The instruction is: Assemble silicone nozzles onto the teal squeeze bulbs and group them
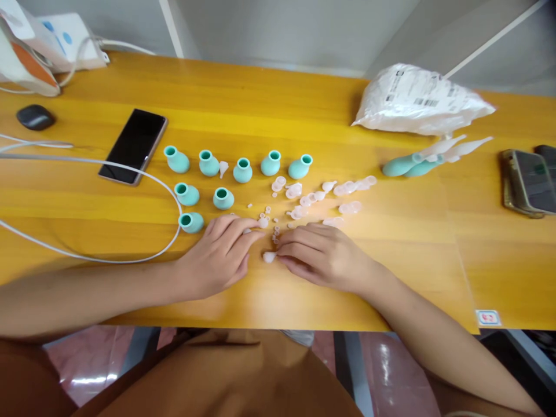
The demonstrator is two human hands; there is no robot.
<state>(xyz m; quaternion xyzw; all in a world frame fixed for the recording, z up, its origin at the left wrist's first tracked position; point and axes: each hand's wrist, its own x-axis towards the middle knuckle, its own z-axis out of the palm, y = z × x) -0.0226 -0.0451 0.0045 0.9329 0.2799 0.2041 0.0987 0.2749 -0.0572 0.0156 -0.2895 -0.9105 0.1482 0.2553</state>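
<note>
Silicone tip [269, 256], pinched in right grip [324, 255] near worktop's front edge; looks soft, light, slippery. Left grip [219, 252] curled on small piece [263, 222].

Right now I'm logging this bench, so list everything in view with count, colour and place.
teal bulbs: eight loose, teal, left-centre in rows
assembled pieces: two, teal with clear tips, right of centre
clear tips: many, translucent pinkish, centre scatter
black phone: one, left
white cable: one, looping at left
dark mouse: one, far left
plastic bag: one, white, top right
cased phone: one, right edge
table: one, yellow wood
left hand: on table by small parts
right hand: pinching small clear piece
</note>
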